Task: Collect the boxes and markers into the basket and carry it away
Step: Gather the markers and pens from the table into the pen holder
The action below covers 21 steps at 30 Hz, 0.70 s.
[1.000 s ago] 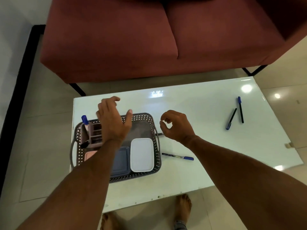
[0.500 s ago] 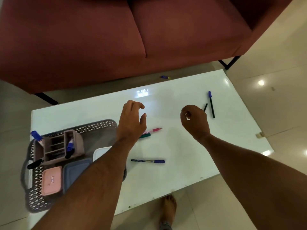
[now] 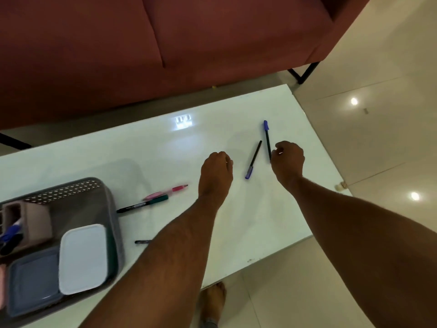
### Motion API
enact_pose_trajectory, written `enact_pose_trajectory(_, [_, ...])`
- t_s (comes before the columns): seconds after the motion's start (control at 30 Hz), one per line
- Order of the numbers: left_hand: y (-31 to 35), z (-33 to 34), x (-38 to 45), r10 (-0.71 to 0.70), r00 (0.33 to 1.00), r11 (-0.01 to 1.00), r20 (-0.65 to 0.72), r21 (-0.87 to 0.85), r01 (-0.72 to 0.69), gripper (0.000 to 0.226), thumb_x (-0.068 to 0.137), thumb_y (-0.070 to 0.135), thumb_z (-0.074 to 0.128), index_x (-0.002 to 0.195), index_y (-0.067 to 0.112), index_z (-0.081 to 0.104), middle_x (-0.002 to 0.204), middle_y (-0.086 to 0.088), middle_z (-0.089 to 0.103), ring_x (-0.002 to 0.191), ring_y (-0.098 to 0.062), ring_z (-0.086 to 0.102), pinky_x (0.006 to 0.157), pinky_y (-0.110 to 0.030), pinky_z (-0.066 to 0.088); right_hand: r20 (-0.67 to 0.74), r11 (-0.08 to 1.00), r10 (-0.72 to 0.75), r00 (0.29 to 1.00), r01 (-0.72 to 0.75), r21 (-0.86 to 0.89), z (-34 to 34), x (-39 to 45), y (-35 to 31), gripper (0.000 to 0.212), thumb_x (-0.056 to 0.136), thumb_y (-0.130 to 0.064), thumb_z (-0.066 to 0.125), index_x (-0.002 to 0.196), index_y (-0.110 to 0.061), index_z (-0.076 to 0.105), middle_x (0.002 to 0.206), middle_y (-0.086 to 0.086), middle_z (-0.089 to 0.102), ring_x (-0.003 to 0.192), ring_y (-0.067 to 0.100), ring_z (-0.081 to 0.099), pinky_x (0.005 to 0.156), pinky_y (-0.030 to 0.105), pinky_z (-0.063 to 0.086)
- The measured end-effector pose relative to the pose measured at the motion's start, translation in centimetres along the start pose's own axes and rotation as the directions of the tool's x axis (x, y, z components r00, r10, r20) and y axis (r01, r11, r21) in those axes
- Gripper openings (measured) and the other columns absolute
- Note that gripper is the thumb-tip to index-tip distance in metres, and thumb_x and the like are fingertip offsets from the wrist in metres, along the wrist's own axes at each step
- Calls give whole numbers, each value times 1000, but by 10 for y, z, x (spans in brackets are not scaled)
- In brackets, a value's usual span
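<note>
Basket (image 3: 111, 209) at table (image 3: 165, 157) left edge; hands apart.

The basket (image 3: 111, 209) is grey with a dotted lattice rim. Inside it lie a white box (image 3: 82, 258) and a slate-blue box (image 3: 33, 282). Beside the basket, the white glossy table (image 3: 142, 152) carries a pink marker (image 3: 165, 191) and a green-capped black marker (image 3: 143, 204).

The basket (image 3: 111, 209) runs off the left and bottom edges, so its pink box (image 3: 2, 286) shows only as a sliver and the organiser (image 3: 28, 221) is cut short. The left forearm hides most of the near marker (image 3: 142, 241). The right hand (image 3: 287, 160) covers the near end of the far-right marker (image 3: 267, 138), and whether its fingers touch it cannot be told.
</note>
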<state>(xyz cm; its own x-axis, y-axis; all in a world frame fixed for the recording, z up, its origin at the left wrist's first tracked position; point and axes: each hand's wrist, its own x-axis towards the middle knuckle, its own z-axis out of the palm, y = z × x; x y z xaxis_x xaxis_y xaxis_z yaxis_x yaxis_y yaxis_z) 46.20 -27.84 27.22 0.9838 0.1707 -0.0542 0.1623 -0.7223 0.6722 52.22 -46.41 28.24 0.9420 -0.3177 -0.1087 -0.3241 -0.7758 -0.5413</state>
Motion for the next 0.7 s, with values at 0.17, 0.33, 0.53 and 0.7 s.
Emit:
enact_pose_trajectory(0.17, [24,45,13,-62,997,998,55,-17,63,21,99,24,51,104,7,61,107,-11,63,102,-28,58,84,-33,42,82,999,42,996,-41,-8,2,31,11,37,89,-5,58,126,-4,65,127,14,66,119,29,61,105,35,47])
enact_pose_trajectory(0.33, [34,66,27,-98,990,995,97,17,97,30,99,27,53,118,4,56,118,-13,59,112,-28,55,93,-34,43,131,998,64,989,-62,-19,14,48,16,36,91,-13,63,125,-4,63,126,12,65,118,29,61,101,33,47])
enact_pose_trajectory(0.53, [34,87,34,-87,988,994,130,78,77,35,96,31,60,118,4,55,117,-13,58,109,-27,55,93,-34,45,162,997,34,986,-22,-74,27,58,24,27,92,-19,65,114,-4,67,117,12,67,109,29,62,89,29,45])
enact_pose_trajectory(0.7, [37,98,32,-55,990,994,126,105,42,18,98,16,56,111,4,57,111,-14,61,104,-30,59,89,-35,46,181,998,8,984,4,-69,29,61,27,22,93,-16,63,112,-7,68,112,10,68,103,25,64,83,24,45])
